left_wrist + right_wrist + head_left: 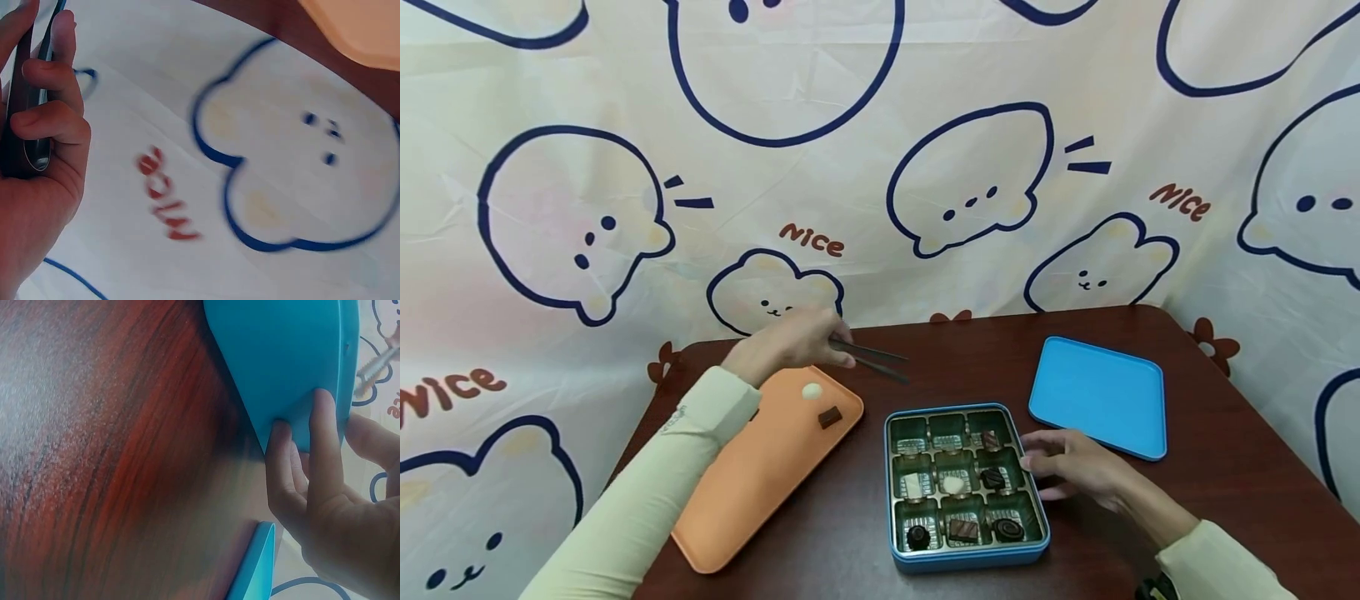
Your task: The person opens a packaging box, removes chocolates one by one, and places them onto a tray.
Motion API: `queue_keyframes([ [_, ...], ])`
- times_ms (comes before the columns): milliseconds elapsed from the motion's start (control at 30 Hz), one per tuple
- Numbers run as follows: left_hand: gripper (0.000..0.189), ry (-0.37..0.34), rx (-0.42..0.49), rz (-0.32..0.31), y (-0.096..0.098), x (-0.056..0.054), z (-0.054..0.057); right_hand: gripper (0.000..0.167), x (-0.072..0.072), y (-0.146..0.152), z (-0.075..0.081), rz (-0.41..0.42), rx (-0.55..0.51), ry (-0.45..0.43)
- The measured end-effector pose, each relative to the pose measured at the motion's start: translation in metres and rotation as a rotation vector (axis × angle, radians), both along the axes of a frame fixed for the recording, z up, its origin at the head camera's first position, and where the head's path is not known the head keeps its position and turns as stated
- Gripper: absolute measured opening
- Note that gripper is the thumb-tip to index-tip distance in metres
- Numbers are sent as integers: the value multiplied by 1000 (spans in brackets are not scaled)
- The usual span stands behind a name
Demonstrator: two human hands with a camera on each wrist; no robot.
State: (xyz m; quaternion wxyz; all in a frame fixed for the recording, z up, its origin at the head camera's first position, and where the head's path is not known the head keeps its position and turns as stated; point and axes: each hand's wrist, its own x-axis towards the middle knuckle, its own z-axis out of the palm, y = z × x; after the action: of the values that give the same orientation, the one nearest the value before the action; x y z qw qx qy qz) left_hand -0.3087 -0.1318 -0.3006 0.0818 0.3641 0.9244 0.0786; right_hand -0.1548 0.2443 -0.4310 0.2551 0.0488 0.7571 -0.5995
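In my left hand (pixel 805 337) I hold dark tongs (pixel 880 364), two slim prongs apart at the tips with nothing between them, above the far end of an orange tray (pixel 760 492). On that tray lie a white round chocolate (pixel 812 391) and a brown oblong one (pixel 830 417); a dark piece is partly hidden by my sleeve. My right hand (pixel 1078 467) touches the right side of a blue tin (pixel 972 560), fingertips against its wall and thumb at the rim. Chocolates sit in the tin's near and middle rows and its far right compartment.
A blue lid (pixel 1101 396) lies on the dark wooden table (pixel 820 533), behind and right of the tin. Close behind the table hangs a printed cloth (pixel 865 192), which also runs along both sides.
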Motion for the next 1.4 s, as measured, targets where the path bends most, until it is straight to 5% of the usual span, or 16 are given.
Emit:
queue_keyframes([
  [167,21,40,-39,-114,36,8,2,71,-1,1,1,-5,-4,-4],
  [467,22,64,-68,-212,78,22,-8,71,-2,0,2,-4,-9,-2],
  [933,23,28,-103,-251,102,33,-29,70,-1,0,1,8,-20,5],
  [1400,26,82,-187,-261,122,40,-37,69,-1,2,-3,7,-20,0],
])
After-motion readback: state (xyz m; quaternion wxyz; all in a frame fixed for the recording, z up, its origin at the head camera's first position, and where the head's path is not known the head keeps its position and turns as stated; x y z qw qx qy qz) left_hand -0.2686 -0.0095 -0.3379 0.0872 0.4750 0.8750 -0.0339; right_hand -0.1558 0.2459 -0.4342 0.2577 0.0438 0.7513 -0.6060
